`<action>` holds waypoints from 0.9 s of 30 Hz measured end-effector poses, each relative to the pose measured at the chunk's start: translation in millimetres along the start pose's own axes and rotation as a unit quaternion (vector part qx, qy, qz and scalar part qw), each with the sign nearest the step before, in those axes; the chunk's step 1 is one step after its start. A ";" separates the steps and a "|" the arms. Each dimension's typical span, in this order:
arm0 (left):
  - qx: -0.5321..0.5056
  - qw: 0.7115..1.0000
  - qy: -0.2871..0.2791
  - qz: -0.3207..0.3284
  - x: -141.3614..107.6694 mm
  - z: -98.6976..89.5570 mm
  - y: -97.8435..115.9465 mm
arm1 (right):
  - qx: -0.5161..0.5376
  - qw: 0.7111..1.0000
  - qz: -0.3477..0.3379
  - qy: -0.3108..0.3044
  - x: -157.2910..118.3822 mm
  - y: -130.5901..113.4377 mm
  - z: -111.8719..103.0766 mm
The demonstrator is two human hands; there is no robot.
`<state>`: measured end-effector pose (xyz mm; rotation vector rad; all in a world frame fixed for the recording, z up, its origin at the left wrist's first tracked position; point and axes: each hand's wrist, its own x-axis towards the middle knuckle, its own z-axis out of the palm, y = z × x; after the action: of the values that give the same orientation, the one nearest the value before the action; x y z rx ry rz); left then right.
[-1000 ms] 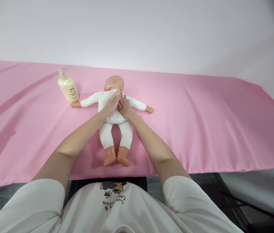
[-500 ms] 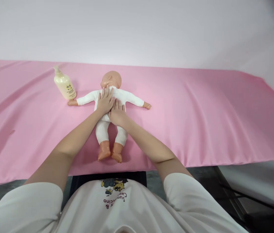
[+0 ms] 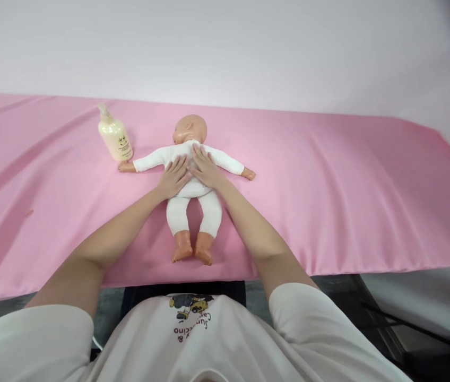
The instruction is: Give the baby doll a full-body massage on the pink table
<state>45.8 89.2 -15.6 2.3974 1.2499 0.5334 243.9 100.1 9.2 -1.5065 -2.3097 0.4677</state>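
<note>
A baby doll (image 3: 197, 190) with a white cloth body lies face down on the pink cloth, its bald head turned to the left and its arms spread. My left hand (image 3: 174, 176) rests flat on the left side of its back, fingers stretched out. On the right, a little farther up the back, my right hand (image 3: 206, 168) lies flat with its fingers apart. Both palms press against the doll, and neither hand grasps anything. The fingertips of the two hands nearly meet over the middle of the back.
A pale yellow pump bottle (image 3: 115, 139) stands by the doll's left-side hand. The pink cloth (image 3: 328, 201) covers the table, with folds at both sides. Behind it rises a white wall (image 3: 225, 53). Dark metal legs (image 3: 392, 318) show below at the right.
My left hand has slid down the doll's back toward me, while my right hand has slid up toward its shoulders. The whole view has shifted slightly, so doll and bottle appear farther right.
</note>
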 end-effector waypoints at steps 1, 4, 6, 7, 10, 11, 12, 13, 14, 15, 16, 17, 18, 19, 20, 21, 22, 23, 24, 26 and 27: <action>-0.005 1.000 0.001 0.000 -2.3 0.9 -0.3 | 0.009 1.000 0.023 0.012 2.5 4.5 0.6; -0.038 0.999 0.014 -0.004 -5.6 4.0 0.7 | 0.018 0.992 0.117 0.036 6.8 13.8 4.1; -0.064 0.998 0.024 -0.009 -5.4 5.7 1.3 | 0.007 0.984 0.172 0.035 5.8 14.7 8.9; -0.074 0.997 0.027 -0.012 -4.9 6.3 1.3 | -0.003 0.981 0.189 0.033 3.8 13.0 12.0; -0.096 0.995 0.029 -0.022 -3.5 7.2 -0.7 | -0.033 0.981 0.187 0.037 -7.4 -2.4 22.6; -0.103 0.994 0.029 -0.025 -3.2 7.4 -1.8 | -0.042 0.983 0.175 0.042 -12.1 -10.6 25.7; -0.109 0.993 0.030 -0.026 -3.1 7.8 -3.1 | -0.052 0.984 0.163 0.045 -16.7 -19.8 28.1; -0.116 0.992 0.031 -0.026 -2.9 8.5 -4.5 | -0.065 0.985 0.153 0.046 -20.7 -29.3 29.4; -0.122 0.992 0.035 -0.024 -2.7 9.3 -6.0 | -0.078 0.985 0.146 0.038 -23.8 -38.4 29.5; -0.128 0.991 0.043 -0.020 -2.3 10.4 -7.7 | -0.089 0.987 0.134 0.023 -25.5 -46.0 28.1; -0.132 0.990 0.053 -0.017 -1.7 11.6 -9.5 | -0.093 0.989 0.113 0.007 -25.7 -51.4 25.4; -0.134 0.989 0.067 -0.016 -0.7 12.8 -11.4 | -0.088 0.993 0.084 -0.009 -24.4 -54.0 21.6; -0.133 0.988 0.080 -0.019 0.6 13.8 -13.4 | -0.075 0.996 0.052 -0.022 -21.7 -53.2 17.1; -0.131 0.987 0.092 -0.026 2.0 14.4 -15.4 | -0.054 0.998 0.022 -0.027 -18.0 -49.1 12.4; -0.127 0.986 0.100 -0.036 3.5 14.7 -17.3 | -0.033 0.999 -0.004 -0.027 -13.8 -42.0 8.1; -0.124 0.986 0.105 -0.048 4.8 14.5 -18.7 | -0.012 1.000 -0.018 -0.017 -9.6 -32.5 4.5; -0.122 0.985 0.106 -0.059 5.8 13.9 -19.7 | 0.004 1.000 -0.006 0.010 -5.7 -21.3 2.0; -0.120 0.985 0.106 -0.070 6.2 12.8 -20.0 | 0.016 0.999 0.015 0.036 -2.5 -9.2 0.4; -0.118 0.984 0.105 -0.081 6.1 11.3 -19.6 | 0.025 0.997 0.041 0.053 -0.4 3.1 -0.3; -0.104 0.984 0.101 -0.100 4.6 7.3 -17.6 | 0.028 0.992 0.105 0.061 0.7 26.5 -0.9; -0.094 0.985 0.098 -0.108 3.6 5.1 -16.5 | 0.020 0.990 0.130 0.059 -0.4 37.0 -1.5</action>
<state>39.0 100.1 -27.6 2.0623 1.4497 0.7970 274.6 113.9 -6.1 -1.7744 -2.0126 0.4740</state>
